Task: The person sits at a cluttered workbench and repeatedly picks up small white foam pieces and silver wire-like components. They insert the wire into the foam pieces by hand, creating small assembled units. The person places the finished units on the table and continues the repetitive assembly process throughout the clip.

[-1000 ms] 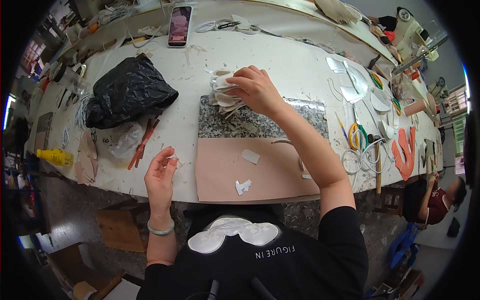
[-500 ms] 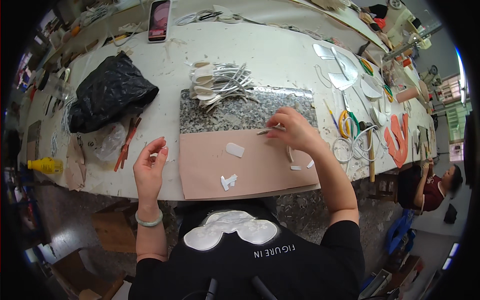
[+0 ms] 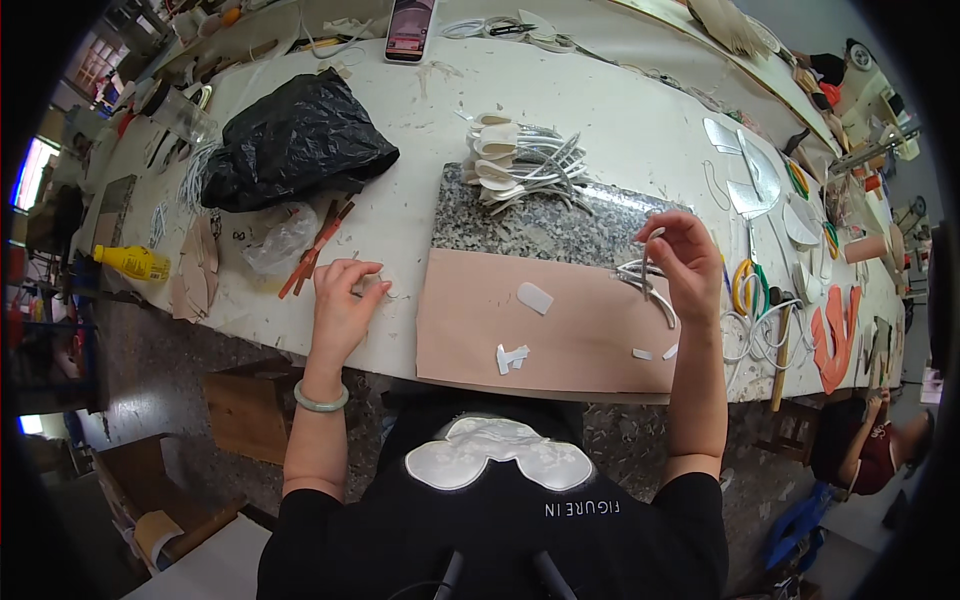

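Note:
My right hand [image 3: 688,265] is raised over the right side of a pinkish-tan board [image 3: 470,320], finger and thumb pinched on a thin grey strip [image 3: 646,272] that hangs down. Below it, more narrow silvery strips [image 3: 662,305] curve on the board's right part. My left hand [image 3: 345,305] hovers left of the board, fingers loosely curled and thumb apart; I make out nothing in it. A white rounded tab [image 3: 535,297] rests mid-board, with small white scraps [image 3: 512,358] nearer me. Behind the board, on a speckled stone slab [image 3: 465,228], sits a pile of silvery-white strips [image 3: 520,160].
To the left are a black plastic bag [image 3: 290,145], reddish-brown strips [image 3: 318,250] and a yellow bottle [image 3: 135,262]. Scissors [image 3: 752,275], a hammer [image 3: 781,360] and orange pieces [image 3: 835,335] lie at the right. A phone [image 3: 408,30] stands at the back. Another person [image 3: 870,440] sits far right.
The whole view has swung left, so the table appears further right. My right hand has lifted its strip from near level to upright. My left hand still hovers beside the board.

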{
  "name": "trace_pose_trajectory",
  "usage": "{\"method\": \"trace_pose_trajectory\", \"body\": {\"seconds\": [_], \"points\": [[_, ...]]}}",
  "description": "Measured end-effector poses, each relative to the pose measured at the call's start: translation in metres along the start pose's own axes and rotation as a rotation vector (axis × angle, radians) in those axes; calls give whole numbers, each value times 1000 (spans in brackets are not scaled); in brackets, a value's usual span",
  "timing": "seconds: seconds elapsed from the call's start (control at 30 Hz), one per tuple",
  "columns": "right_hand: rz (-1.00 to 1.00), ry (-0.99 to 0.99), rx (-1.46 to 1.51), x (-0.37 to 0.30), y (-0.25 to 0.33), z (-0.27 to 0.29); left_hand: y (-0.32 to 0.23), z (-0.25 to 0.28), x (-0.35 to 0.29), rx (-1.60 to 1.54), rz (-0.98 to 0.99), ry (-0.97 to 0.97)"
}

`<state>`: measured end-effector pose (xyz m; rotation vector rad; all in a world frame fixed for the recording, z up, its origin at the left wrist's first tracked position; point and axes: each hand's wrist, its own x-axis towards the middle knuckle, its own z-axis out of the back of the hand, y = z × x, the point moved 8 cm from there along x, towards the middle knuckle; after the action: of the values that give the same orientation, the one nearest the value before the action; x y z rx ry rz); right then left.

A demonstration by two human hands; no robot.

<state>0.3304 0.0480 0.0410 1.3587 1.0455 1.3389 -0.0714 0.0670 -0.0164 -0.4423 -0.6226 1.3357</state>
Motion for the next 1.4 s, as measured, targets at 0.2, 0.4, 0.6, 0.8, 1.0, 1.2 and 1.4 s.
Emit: {"method": "trace_pose_trajectory", "body": {"seconds": [0.2, 0.4, 0.6, 0.8, 1.0, 1.2, 1.4], "points": [[318, -4, 281, -6, 23, 32, -14, -10, 4, 74, -42, 50], [404, -73, 350, -10, 48, 34, 2, -13, 2, -185, 53, -8], [400, 32, -220, -31, 62, -27, -53, -53, -9, -1280, 343, 341], [392, 253, -242, -40, 43, -118, -127, -110, -36, -1698, 635, 814], [321, 240, -155, -35, 40, -112, -121, -85, -25, -1304, 403, 535], [83, 270, -275, -41, 36, -117, -126, -61, -27, -1061, 208, 580], [376, 170, -523, -49, 55, -119, -124, -62, -27, -1146, 281, 570]]}}
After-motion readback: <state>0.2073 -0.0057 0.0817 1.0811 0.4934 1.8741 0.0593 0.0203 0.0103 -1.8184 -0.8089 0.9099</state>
